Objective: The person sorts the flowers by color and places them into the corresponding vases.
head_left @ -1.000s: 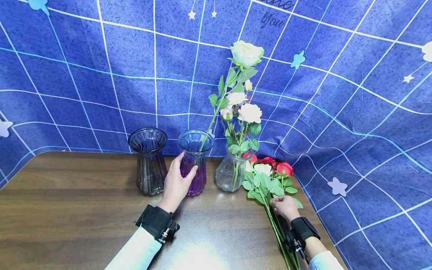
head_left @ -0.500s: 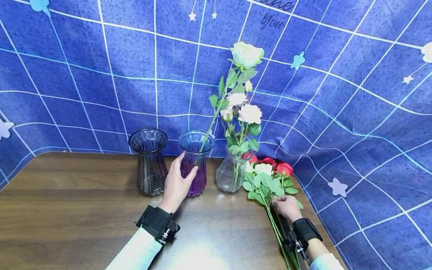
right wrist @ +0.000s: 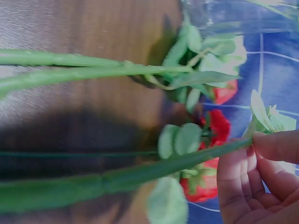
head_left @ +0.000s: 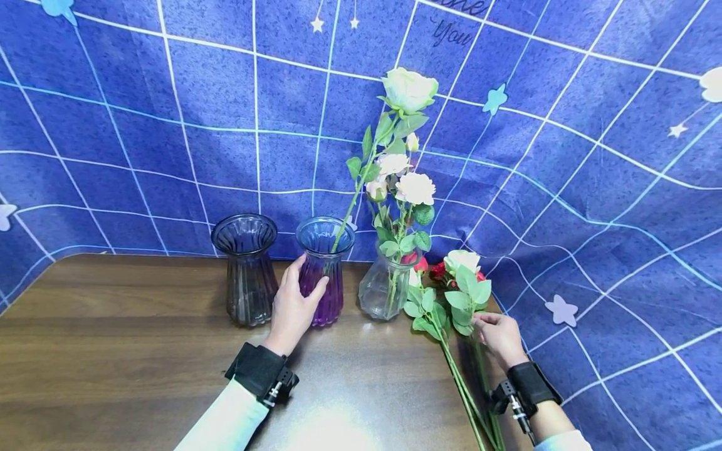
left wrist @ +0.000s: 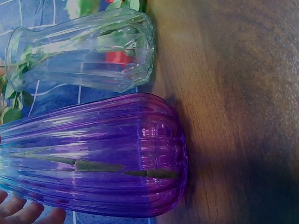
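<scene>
My left hand [head_left: 293, 310] grips the ribbed blue-and-purple glass vase [head_left: 334, 291] from its left side, thumb in front. One tall white rose [head_left: 410, 91] leans to the right in that vase; its stem end [left wrist: 161, 174] shows through the glass in the left wrist view. At the right, my right hand [head_left: 501, 336] pinches the green stem [right wrist: 140, 175] of another white rose [head_left: 462, 260] between thumb and fingers. This rose is raised above several red flowers [right wrist: 219, 126] lying on the table, partly hiding them.
A dark grey ribbed vase [head_left: 251, 291] stands left of the purple one. To its right, a clear glass vase [head_left: 376, 293] holds pale pink flowers [head_left: 415, 188]. Loose stems [head_left: 459, 382] lie on the wooden table [head_left: 141, 351]. Blue cloth [head_left: 225, 156] hangs behind.
My right hand has moved right and taken a white rose up from the pile, its bloom shifting right over the red flowers. The left hand stays on the vase.
</scene>
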Motion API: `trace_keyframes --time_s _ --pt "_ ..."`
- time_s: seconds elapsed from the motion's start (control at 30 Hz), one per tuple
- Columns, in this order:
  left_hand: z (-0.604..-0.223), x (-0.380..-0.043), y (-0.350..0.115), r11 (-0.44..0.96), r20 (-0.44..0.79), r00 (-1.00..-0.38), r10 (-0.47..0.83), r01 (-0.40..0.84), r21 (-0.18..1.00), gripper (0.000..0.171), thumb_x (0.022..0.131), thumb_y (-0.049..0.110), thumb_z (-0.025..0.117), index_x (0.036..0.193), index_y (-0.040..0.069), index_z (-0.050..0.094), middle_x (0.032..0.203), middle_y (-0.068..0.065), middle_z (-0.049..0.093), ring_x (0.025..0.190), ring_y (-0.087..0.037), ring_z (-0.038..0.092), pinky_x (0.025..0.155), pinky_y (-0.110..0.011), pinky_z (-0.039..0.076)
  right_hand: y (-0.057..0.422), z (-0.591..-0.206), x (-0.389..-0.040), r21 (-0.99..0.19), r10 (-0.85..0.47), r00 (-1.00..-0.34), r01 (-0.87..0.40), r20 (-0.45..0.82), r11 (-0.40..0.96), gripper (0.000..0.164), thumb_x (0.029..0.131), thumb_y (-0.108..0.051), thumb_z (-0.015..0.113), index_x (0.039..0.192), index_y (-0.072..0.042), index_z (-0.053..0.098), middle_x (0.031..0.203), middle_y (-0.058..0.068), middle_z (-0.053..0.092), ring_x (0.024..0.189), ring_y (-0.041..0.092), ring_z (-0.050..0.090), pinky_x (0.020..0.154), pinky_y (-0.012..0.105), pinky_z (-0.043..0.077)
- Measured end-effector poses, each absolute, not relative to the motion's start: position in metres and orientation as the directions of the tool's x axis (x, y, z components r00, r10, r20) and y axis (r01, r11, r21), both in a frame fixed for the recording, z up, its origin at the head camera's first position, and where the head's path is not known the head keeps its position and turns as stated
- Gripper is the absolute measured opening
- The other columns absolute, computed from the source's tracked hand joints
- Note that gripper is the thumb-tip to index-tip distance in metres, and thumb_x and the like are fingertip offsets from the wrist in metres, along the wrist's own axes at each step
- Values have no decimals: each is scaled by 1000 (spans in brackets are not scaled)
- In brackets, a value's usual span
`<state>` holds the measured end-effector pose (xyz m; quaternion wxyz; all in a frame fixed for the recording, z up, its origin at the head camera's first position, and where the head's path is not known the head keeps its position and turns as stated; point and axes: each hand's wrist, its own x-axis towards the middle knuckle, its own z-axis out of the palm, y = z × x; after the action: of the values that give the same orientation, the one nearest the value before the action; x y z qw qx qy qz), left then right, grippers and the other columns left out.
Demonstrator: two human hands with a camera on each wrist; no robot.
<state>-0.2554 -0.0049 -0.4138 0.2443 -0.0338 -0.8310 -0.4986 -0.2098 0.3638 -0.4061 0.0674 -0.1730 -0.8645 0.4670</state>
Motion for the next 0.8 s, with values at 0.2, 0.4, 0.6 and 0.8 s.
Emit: trace_keyframes --time_s 0.2,0.4,0.6,0.8 --pt "-415 -256 -6 493 428 -886 -175 298 818 63 86 36 66 138 9 42 136 -16 49 124 -34 49 99 -50 41 365 -376 -210 -843 420 -907 192 43 502 29 88 -6 58 110 12 62 61 -13 57 52 1 49 50 16 41" --pt "-414 -256 -6 487 423 -889 -176 295 822 62 86 36 66 138 10 43 136 -15 49 124 -34 49 98 -50 42 361 -348 -212 -885 474 -872 123 119 448 29 88 -8 60 112 9 63 59 -22 56 53 -1 51 51 14 43" --pt "-414 -255 -6 484 405 -899 -167 284 828 64 86 36 66 138 10 41 137 -15 48 124 -34 49 98 -51 42 350 -329 -210 -877 512 -842 109 169 468 29 88 -13 63 110 4 66 59 -26 56 54 -3 53 52 13 43" --pt "-414 -256 -6 487 390 -906 -165 269 831 64 86 38 65 139 12 41 138 -14 48 125 -34 48 98 -51 42 335 -309 -211 -898 520 -818 8 247 439 27 87 -11 64 108 5 66 60 -27 57 55 -4 53 56 11 43"
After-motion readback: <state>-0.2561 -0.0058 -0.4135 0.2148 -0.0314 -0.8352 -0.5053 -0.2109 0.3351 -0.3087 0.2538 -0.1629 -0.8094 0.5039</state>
